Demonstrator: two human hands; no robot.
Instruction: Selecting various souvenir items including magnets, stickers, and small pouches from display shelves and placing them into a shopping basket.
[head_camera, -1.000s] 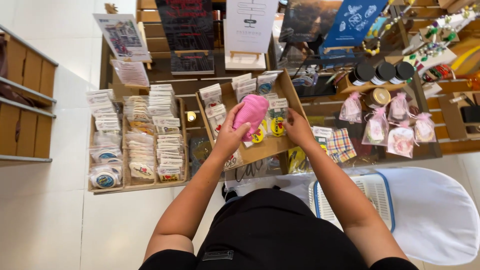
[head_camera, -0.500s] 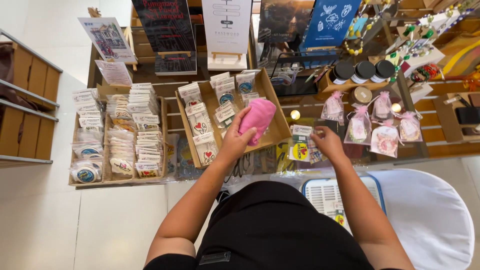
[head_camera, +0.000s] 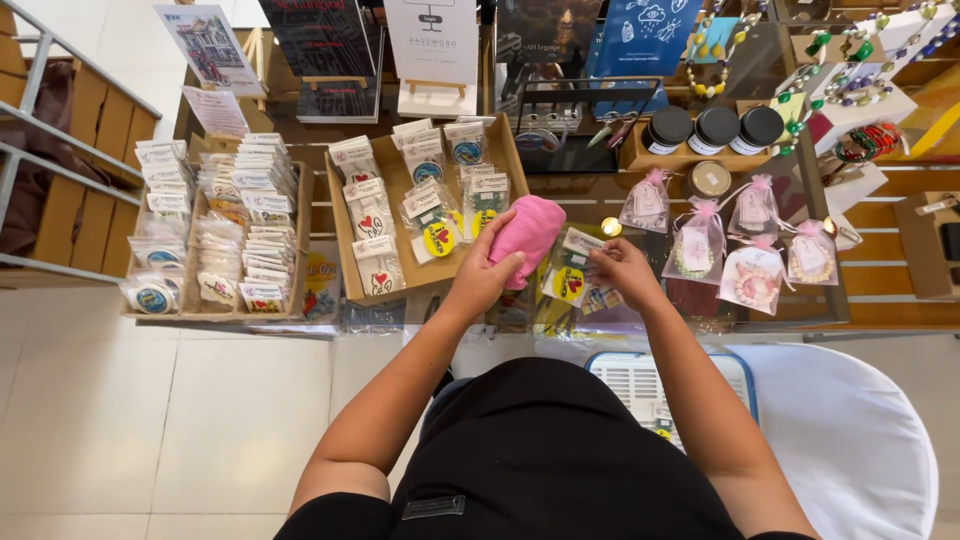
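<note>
Nearest, at 6 o'clock: black top, white-covered chair (head_camera: 860, 440) at 4 w/ a small white grille-faced unit (head_camera: 668, 390) beside it. Left hand (head_camera: 484, 272) wrapped round a pink cloth (head_camera: 527, 237), fingers closed on its lower end, cloth lifted just above the shelf edge, approx centre frame. Right hand (head_camera: 622, 270) at 3 o'clock of the cloth, fingertips pinched narrow on a small packet w/ yellow sticker (head_camera: 568, 280) lying on the glass shelf (head_camera: 620, 200); hard to tell if packet is lifted or only touched. Judging by the layout: most stock already set out in rows, one packet out of the tray and being handled, cloth not put down yet, so tidying looks partway. Further out, at 11 o'clock of the hands: wooden tray (head_camera: 345, 240) w/ bagged stickers, hearts and round badges. At 9: a second crate (head_camera: 215, 230) packed w/ stacked carded items. At 2: small gift bags w/ pink ribbon (head_camera: 700, 240), beads inside. Beyond, at 1: three black-lidded jars (head_camera: 712, 130) in a wood holder. Far edge, 12 o'clock: upright sign cards on stands (head_camera: 430, 45), necklaces at 1–2. Floor pale tile; wooden rack w/ metal rails (head_camera: 60, 160) at 9–10.
</note>
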